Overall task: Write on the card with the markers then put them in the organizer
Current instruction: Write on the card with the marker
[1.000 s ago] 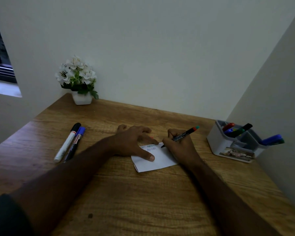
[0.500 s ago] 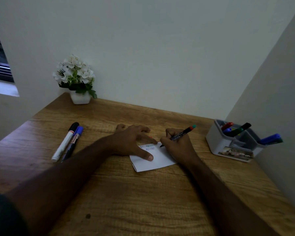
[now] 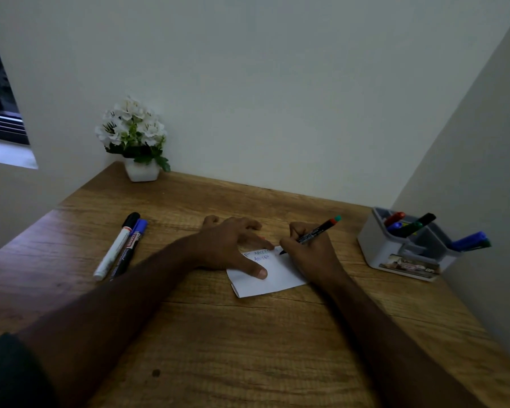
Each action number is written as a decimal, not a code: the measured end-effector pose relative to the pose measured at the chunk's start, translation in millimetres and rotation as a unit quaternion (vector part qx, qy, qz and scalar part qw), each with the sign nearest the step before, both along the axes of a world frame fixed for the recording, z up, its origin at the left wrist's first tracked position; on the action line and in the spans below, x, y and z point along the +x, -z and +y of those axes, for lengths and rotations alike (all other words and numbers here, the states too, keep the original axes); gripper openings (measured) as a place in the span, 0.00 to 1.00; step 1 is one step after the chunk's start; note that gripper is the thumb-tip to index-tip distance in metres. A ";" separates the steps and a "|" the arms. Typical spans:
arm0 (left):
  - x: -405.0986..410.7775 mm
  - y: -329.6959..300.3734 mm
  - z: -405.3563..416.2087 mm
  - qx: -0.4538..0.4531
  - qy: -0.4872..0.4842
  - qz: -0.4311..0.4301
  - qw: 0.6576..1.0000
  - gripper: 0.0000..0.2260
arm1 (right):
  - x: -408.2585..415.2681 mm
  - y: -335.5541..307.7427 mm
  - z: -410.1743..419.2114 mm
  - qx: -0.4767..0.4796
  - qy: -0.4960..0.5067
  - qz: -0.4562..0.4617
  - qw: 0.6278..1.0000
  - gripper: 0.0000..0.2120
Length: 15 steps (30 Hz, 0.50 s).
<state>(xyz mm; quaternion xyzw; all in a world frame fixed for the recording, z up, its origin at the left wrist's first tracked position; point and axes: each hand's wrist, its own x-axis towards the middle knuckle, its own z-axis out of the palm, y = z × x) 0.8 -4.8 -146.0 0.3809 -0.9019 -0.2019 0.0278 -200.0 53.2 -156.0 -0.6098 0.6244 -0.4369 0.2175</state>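
Two lines, seemingly "ABCDEF", mark the card (image 3: 273, 275) mid-desk (image 3: 248, 348). The right hand (image 3: 309, 251) grips a marker (image 3: 315, 232), tip at the card's far edge; left hand (image 3: 233, 245) presses it flat. The organizer (image 3: 407, 248) sits far right against the wall.

White card (image 3: 273, 278), wood-grain desk (image 3: 248, 348), grey organizer (image 3: 377, 245).

Left hand (image 3: 233, 245) flat, fingers (image 3: 255, 270) spread — right hand (image 3: 309, 248) curled in a pinch

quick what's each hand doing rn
Left hand: open, fingers spread, pressing the card flat on the table.
Right hand: holding the black marker, tip at the card.
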 end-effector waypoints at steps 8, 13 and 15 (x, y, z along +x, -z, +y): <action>0.5 0.7 -1.0 0.000 0.000 0.003 1.000 0.32 | 0.2 -1.2 -0.4 0.013 0.005 -0.008 1.000 0.09; -0.8 4.6 -4.0 -0.003 -0.001 0.008 1.000 0.33 | -0.1 -0.1 -0.6 -0.009 0.013 -0.009 1.000 0.11; -0.2 4.9 -4.0 -0.002 -0.004 0.009 1.000 0.34 | -0.7 0.5 -0.9 -0.013 0.029 -0.014 0.999 0.11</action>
